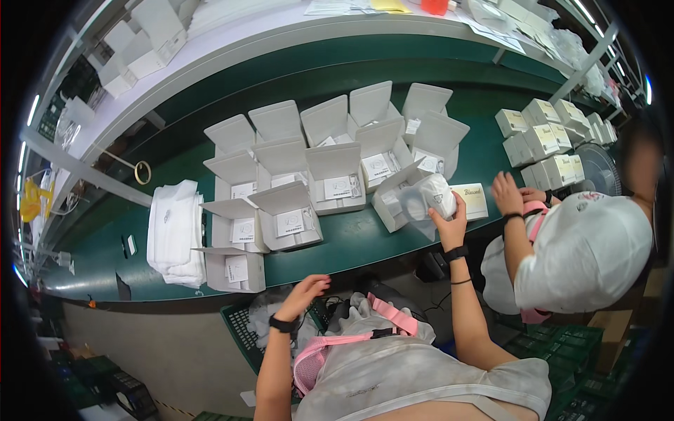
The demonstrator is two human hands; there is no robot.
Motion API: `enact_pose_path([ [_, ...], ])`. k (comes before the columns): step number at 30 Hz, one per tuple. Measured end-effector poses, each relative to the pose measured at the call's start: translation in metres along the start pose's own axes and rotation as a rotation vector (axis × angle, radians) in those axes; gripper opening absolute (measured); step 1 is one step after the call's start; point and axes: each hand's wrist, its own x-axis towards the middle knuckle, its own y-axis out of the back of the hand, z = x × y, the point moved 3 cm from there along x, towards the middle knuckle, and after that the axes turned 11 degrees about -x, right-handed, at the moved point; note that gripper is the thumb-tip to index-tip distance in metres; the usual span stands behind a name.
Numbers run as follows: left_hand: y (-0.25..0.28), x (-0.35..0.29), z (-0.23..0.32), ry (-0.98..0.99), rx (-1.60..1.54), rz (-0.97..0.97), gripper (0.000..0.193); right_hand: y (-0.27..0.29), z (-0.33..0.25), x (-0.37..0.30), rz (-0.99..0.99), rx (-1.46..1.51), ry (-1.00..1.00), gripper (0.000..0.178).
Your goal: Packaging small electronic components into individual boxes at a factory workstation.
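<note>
My right hand (451, 223) grips a white rounded item (438, 194) with clear plastic hanging at its left side; its exact kind is not plain. It is just above an open white box (394, 215) at the near right of the group. My left hand (307, 290) is off the table's front edge, empty, its fingers stretched to the right. Several more open white boxes (293, 230) stand in rows with raised lids, many with a printed leaflet (289, 223) inside. Right of my right hand lies a closed white box (472, 201).
A stack of flat white bags (175, 235) lies at the left. Closed boxes (544, 139) are piled at the far right, near a fan (597, 168). A co-worker (583, 252) stands close on my right. A shelf (267, 43) runs along the back; a green crate (242, 333) sits below.
</note>
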Motion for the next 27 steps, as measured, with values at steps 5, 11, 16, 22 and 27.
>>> enact_pose_path([
  [5,0.086,-0.096,-0.057,0.019,-0.003,0.511,0.034,-0.038,0.02,0.009,0.1,-0.19,0.093,0.072],
  [11,0.119,-0.211,-0.228,0.146,-0.369,1.043,0.028,-0.069,0.043,0.016,-0.02,-0.172,0.003,0.071],
  [16,0.058,-0.276,-0.354,0.333,-0.312,1.277,0.019,-0.086,0.068,0.032,-0.183,-0.116,-0.195,0.069],
  [22,-0.003,-0.282,-0.383,0.44,-0.418,1.329,0.023,-0.082,0.047,0.032,-0.215,-0.827,0.031,0.066],
  [27,0.005,-0.277,-0.364,0.365,-0.49,1.336,0.028,-0.085,0.006,0.025,-0.189,-0.957,0.497,0.046],
])
